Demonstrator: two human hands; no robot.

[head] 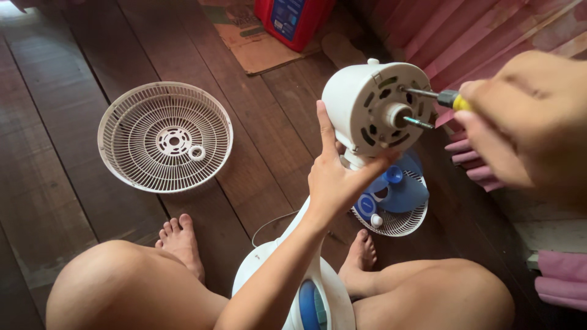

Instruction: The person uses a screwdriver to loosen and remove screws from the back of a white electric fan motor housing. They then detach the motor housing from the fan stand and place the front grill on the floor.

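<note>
My left hand point(338, 177) grips the neck of a white fan just under its motor housing point(367, 104), thumb up along the housing's side. The housing faces me with its metal shaft point(417, 123) sticking out. My right hand point(526, 122) holds a screwdriver point(437, 96) with a yellow-and-black handle, its tip set against the upper right of the housing face. The fan's white base point(263, 269) with a blue panel stands between my knees.
A white fan grille point(165, 135) lies on the dark wooden floor at left. A second grille with the blue fan blade point(397, 189) and small caps in it lies behind the fan. A red container point(293, 18), cardboard and pink cloth lie beyond.
</note>
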